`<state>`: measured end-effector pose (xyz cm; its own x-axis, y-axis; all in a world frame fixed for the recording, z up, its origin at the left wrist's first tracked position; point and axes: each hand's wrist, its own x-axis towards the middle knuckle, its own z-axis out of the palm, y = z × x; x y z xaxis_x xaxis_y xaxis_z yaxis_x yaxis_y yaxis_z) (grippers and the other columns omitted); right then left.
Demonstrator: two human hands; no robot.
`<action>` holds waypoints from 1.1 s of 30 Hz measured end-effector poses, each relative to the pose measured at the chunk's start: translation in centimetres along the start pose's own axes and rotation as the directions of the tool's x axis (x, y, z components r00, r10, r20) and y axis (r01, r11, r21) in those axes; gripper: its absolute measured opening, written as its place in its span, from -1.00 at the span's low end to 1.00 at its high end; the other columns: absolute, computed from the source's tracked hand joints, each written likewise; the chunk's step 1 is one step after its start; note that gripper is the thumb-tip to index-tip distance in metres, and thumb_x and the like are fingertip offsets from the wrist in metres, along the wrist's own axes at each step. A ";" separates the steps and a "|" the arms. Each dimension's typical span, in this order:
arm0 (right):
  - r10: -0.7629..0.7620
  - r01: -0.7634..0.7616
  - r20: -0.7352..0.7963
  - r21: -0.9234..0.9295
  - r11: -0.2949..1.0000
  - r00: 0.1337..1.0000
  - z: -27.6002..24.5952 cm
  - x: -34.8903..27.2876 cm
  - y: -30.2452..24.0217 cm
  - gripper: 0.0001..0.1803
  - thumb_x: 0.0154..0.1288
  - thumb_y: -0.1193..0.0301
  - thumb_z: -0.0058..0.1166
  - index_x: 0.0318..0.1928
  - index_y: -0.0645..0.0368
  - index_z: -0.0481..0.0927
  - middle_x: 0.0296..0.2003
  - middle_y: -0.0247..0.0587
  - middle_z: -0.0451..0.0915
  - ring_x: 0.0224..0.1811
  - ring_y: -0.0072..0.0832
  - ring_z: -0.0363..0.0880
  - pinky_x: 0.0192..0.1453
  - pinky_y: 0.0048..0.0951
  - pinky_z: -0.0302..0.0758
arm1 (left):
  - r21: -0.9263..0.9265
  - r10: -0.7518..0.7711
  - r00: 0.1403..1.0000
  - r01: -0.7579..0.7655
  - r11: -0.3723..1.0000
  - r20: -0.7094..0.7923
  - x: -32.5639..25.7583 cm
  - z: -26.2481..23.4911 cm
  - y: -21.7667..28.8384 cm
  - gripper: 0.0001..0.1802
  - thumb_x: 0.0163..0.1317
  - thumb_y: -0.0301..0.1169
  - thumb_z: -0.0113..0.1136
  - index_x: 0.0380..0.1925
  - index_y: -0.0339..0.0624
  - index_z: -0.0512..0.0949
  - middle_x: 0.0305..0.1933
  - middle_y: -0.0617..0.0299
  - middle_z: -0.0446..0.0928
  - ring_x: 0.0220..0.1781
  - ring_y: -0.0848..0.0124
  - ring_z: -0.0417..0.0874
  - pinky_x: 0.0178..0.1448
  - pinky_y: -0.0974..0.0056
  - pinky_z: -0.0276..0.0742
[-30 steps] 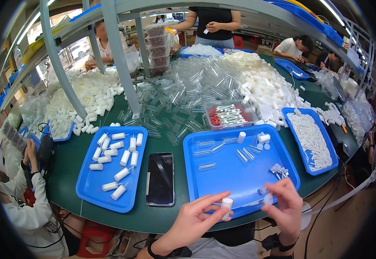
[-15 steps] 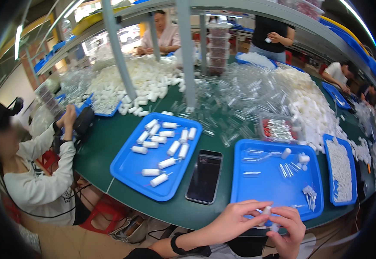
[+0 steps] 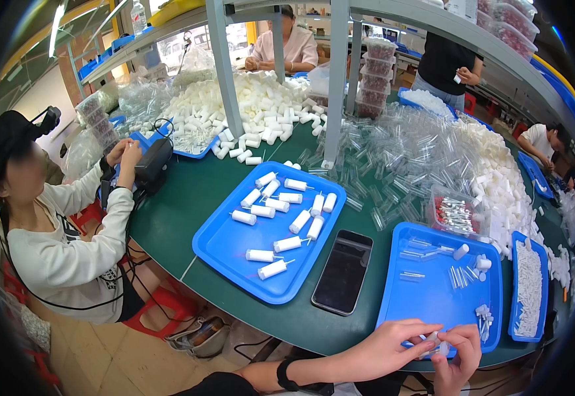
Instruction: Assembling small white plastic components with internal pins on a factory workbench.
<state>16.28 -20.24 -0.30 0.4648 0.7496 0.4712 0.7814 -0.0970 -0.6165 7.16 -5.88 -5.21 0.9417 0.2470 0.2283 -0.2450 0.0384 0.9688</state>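
Note:
My left hand [image 3: 385,348] and my right hand [image 3: 459,353] meet at the near edge of a blue tray [image 3: 432,297], pinching a small white capped tube [image 3: 431,343] between their fingertips. Clear tubes [image 3: 460,277], two white caps [image 3: 482,263] and small white parts [image 3: 484,315] lie in that tray. A second blue tray [image 3: 224,247] to the left holds several finished white capped tubes [image 3: 287,244]. A black phone [image 3: 343,270] lies flat between the two trays.
A clear box of red-tipped parts [image 3: 455,214] and a narrow blue tray of white sticks [image 3: 528,287] stand right. Heaps of clear tubes [image 3: 393,158] and white caps [image 3: 261,109] fill the green table [image 3: 175,204]. A person in white [image 3: 56,244] sits left; others work behind.
The view has swung left, so the trays sit further right in the picture and the seated person at left shows more. My hands stay together on the small tube at the tray's edge.

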 end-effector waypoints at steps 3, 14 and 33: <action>0.023 -0.022 -0.080 0.016 1.000 0.996 0.7 -0.2 2.3 -0.55 -0.03 0.17 0.38 -0.30 0.29 0.58 -0.36 -0.19 0.48 -0.32 -0.39 0.45 -0.24 -0.49 0.36 | -0.044 -0.010 1.000 0.010 0.999 0.000 0.0 0.2 0.6 -0.65 0.33 -0.41 0.08 0.09 -0.29 0.47 -0.20 0.08 0.53 -0.22 0.35 0.62 -0.16 0.33 0.52; 0.185 -0.212 0.196 0.129 0.969 0.963 -1.9 1.1 -0.2 -0.77 0.04 0.70 0.19 -0.21 0.39 0.61 -0.30 -0.15 0.50 -0.24 -0.42 0.47 -0.14 -0.51 0.37 | -0.064 0.037 0.999 -0.038 0.997 -0.006 -0.1 1.5 -0.1 -0.81 0.34 -0.45 0.03 -0.27 -0.43 0.49 -0.43 0.11 0.47 -0.48 0.39 0.57 -0.41 0.34 0.46; 0.240 -0.255 0.087 0.284 0.924 0.967 0.6 -0.7 -0.5 -0.67 0.20 0.66 0.07 0.00 0.37 0.46 -0.10 -0.14 0.44 -0.07 -0.43 0.42 0.09 -0.43 0.34 | -0.052 -0.027 1.000 0.027 0.998 -0.010 -0.7 0.3 1.7 -0.59 0.11 -0.49 0.14 -0.04 -0.26 0.29 -0.28 -0.01 0.59 -0.29 0.14 0.66 -0.18 0.20 0.59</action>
<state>15.27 -20.36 -0.68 0.6007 0.7587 0.2522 0.4852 -0.0952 -0.8692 6.19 -6.30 -3.64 0.9457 0.2558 0.2008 -0.2313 0.0951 0.9682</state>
